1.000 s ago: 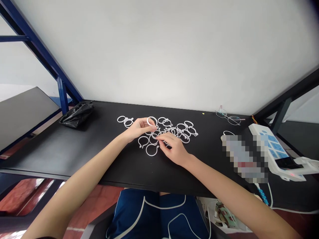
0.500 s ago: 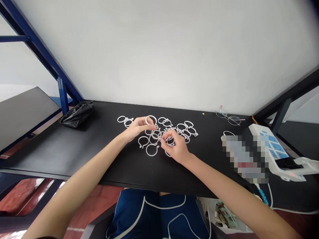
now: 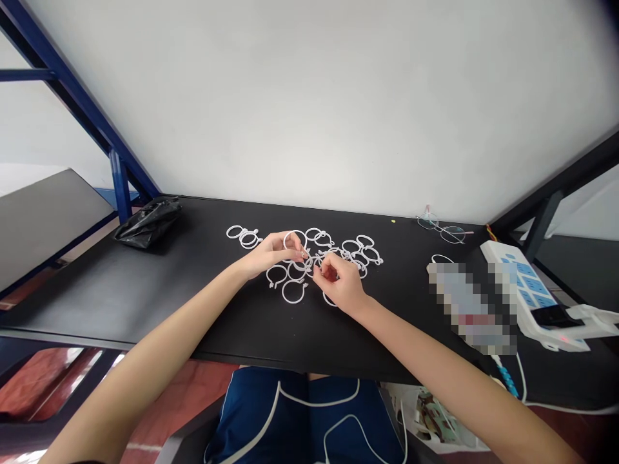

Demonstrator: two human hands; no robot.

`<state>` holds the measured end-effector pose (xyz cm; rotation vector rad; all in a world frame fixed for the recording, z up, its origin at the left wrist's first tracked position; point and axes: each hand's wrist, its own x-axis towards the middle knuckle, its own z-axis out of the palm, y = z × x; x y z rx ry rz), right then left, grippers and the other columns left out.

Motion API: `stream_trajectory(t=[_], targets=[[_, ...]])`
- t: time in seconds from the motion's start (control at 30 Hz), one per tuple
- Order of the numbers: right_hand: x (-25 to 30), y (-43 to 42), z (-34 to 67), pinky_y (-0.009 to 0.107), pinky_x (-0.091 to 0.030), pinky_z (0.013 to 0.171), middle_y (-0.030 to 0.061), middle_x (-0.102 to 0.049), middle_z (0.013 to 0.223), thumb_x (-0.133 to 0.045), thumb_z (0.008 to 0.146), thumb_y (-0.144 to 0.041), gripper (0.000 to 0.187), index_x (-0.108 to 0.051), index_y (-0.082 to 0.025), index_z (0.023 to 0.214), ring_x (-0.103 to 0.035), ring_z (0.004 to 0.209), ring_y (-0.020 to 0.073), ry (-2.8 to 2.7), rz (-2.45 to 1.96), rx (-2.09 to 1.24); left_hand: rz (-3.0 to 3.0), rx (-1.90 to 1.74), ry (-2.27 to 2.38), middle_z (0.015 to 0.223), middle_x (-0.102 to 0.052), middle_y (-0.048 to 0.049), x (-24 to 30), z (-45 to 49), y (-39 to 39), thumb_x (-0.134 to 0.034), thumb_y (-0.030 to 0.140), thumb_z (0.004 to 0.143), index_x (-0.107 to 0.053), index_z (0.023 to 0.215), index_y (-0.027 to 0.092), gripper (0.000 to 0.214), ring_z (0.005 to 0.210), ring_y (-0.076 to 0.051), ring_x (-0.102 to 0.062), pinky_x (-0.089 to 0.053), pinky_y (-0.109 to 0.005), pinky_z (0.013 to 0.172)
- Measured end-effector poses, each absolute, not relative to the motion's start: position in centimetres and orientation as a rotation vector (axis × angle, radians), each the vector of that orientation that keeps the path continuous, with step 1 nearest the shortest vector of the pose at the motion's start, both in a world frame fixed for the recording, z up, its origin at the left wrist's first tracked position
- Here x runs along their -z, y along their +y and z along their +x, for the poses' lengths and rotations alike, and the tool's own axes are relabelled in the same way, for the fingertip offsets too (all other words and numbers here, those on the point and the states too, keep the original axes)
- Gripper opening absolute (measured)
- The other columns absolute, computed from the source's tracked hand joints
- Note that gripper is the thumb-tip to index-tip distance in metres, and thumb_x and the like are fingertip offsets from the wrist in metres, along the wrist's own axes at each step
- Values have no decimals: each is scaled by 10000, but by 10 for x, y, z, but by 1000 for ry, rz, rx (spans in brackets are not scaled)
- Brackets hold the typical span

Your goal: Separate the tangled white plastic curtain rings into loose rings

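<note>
Mid-frame, my left hand [image 3: 271,252] pinches a white ring [image 3: 294,231] low; beside it my right hand [image 3: 339,283] curls, contents unclear, over loose rings [image 3: 293,302] on the black counter [image 3: 232,316]. A light, steady pinch should avoid bending the ring.

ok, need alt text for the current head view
A person's left hand holds up a white ring over more white rings scattered on a black table; the right hand is curled close beside it. A black bag lies at left; glasses and a power strip at right.
</note>
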<state>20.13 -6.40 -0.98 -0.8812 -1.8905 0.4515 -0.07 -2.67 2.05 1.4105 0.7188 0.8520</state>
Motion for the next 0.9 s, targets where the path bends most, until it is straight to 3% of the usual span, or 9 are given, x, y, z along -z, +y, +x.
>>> stream_trajectory(t=[0.1,0.23,0.37,0.63,0.9], targets=[[8,-64,201,221,-404,471,-48,-482,613,-585,828,-188,207,-426,-215,698,-463,498,84,-1867,-879,-453,1458,-790,701,855,-681,-47,-24,-1,-30,-708,260,775,-561,813,139,194,715,-120,-639,-502,-223,634],[7,-64,202,241,-472,517,-20,-554,711,-608,827,-216,118,-497,-216,785,-535,568,103,-1825,-875,-472,1551,-616,649,850,-673,-49,-30,0,-35,-697,296,792,-578,875,134,217,523,-58,-539,-367,-159,426],[7,-64,202,248,-498,539,-4,-589,760,-568,843,-183,42,-545,-218,851,-577,625,118,-1853,-834,-486,1600,-589,656,837,-656,-35,-30,1,-37,-687,325,807,-591,890,135,229,511,-48,-542,-354,-147,410],[4,-68,202,239,-508,513,25,-632,858,-570,860,-176,87,-599,-218,930,-594,624,111,-1889,-748,-456,1560,-656,705,764,-663,-16,-23,0,-33,-723,363,779,-547,875,144,296,516,-76,-594,-436,-161,430],[6,-66,202,239,-524,491,20,-674,833,-644,842,-192,99,-635,-226,934,-605,578,109,-1887,-741,-371,1545,-659,739,808,-725,-40,-24,1,-35,-735,344,780,-474,1246,181,558,492,-96,-630,-483,-185,483]])
